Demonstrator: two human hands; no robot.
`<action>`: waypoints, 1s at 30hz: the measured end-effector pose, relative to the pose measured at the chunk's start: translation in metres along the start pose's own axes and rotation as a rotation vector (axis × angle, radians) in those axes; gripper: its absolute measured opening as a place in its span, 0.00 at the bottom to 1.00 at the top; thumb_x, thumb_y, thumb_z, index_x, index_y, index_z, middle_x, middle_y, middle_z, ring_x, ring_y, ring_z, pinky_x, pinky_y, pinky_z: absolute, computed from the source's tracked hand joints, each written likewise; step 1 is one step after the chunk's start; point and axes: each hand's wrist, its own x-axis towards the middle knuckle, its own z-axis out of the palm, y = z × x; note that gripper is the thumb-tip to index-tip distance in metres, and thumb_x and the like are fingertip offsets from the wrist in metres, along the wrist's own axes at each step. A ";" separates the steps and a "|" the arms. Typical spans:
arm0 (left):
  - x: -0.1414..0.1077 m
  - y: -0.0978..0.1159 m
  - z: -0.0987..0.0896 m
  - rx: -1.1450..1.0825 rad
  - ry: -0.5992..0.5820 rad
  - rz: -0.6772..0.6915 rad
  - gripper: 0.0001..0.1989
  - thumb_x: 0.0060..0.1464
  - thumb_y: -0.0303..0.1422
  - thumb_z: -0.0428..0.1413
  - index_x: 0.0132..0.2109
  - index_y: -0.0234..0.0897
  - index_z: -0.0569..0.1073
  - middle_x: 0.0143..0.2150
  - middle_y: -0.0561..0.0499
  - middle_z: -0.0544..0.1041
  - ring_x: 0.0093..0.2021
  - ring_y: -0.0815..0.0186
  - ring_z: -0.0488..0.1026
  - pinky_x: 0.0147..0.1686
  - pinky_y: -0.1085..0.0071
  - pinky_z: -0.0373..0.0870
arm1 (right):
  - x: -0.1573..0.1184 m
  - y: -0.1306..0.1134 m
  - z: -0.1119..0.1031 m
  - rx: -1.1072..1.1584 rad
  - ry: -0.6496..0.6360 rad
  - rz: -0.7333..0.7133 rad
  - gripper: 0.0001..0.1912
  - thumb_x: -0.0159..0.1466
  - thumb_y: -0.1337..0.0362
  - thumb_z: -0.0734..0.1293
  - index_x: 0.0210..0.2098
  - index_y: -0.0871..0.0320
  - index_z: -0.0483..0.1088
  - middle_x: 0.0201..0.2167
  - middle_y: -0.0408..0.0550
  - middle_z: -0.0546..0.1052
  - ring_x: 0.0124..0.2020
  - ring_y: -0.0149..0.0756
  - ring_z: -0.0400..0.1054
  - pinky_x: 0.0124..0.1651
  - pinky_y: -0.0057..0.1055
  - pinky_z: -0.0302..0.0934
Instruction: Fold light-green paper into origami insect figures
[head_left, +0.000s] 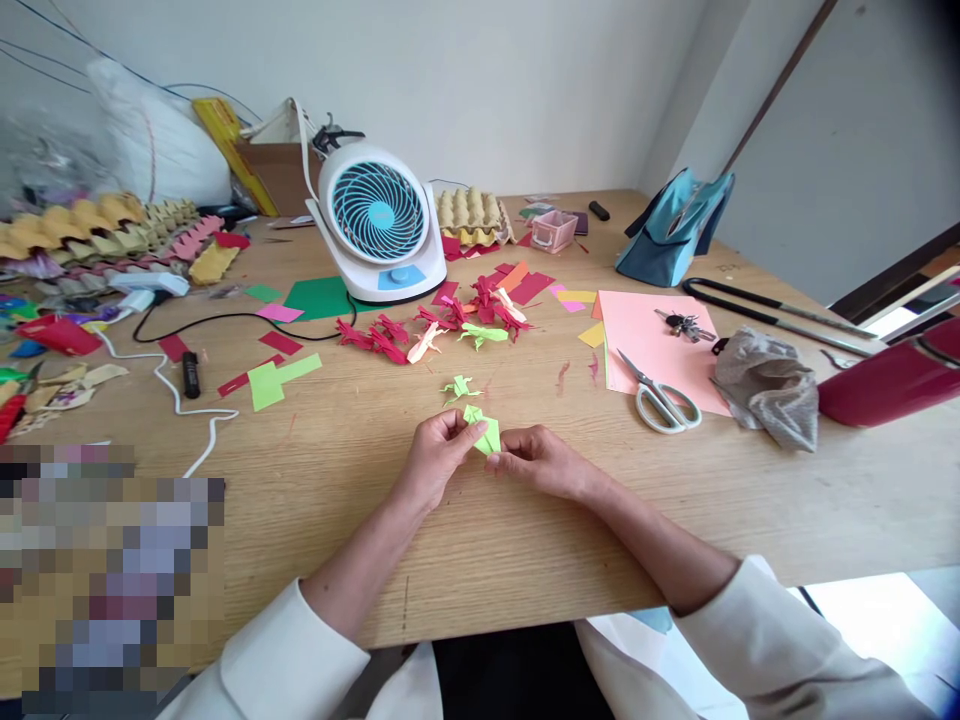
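A lime-green piece of folded paper [491, 437] is pinched between both hands above the near middle of the table. My left hand [441, 455] grips its left side, thumb on top. At its lower right corner, the thumb and fingers of my right hand [541, 460] close on the edge. Just beyond lies a small green folded-paper frog [460, 389] with thin legs. Farther back sits a cluster of red folded-paper figures [382, 338], with a pale peach one [426, 342] and another green one [484, 336] among them.
Behind the figures stands a white-and-blue fan [382, 220]. To the right, scissors [664, 400] and keys [686, 325] rest on pink paper [622, 330], near a grey cloth pouch [769, 385] and a red bottle [892, 375]. At left are green scraps [268, 387], a black marker [191, 375] and cables.
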 end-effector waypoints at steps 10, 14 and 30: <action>-0.003 0.003 0.006 -0.099 -0.017 -0.021 0.20 0.40 0.43 0.69 0.27 0.33 0.70 0.23 0.58 0.63 0.22 0.77 0.55 0.19 0.78 0.51 | 0.001 0.006 0.008 0.014 0.108 -0.019 0.24 0.65 0.47 0.63 0.28 0.61 0.74 0.22 0.42 0.69 0.26 0.30 0.61 0.30 0.27 0.54; -0.003 0.000 0.005 -0.107 -0.025 -0.014 0.19 0.42 0.43 0.68 0.28 0.34 0.70 0.24 0.58 0.63 0.22 0.77 0.55 0.18 0.78 0.52 | 0.002 0.005 0.009 0.025 0.128 -0.009 0.24 0.65 0.47 0.63 0.26 0.61 0.72 0.22 0.42 0.69 0.25 0.29 0.60 0.29 0.27 0.53; -0.006 0.007 0.001 -0.128 -0.252 -0.179 0.21 0.42 0.44 0.69 0.28 0.33 0.68 0.22 0.59 0.60 0.20 0.79 0.54 0.19 0.79 0.45 | 0.002 -0.001 0.002 0.427 0.289 -0.089 0.17 0.63 0.49 0.67 0.42 0.56 0.68 0.35 0.44 0.70 0.36 0.33 0.63 0.43 0.30 0.60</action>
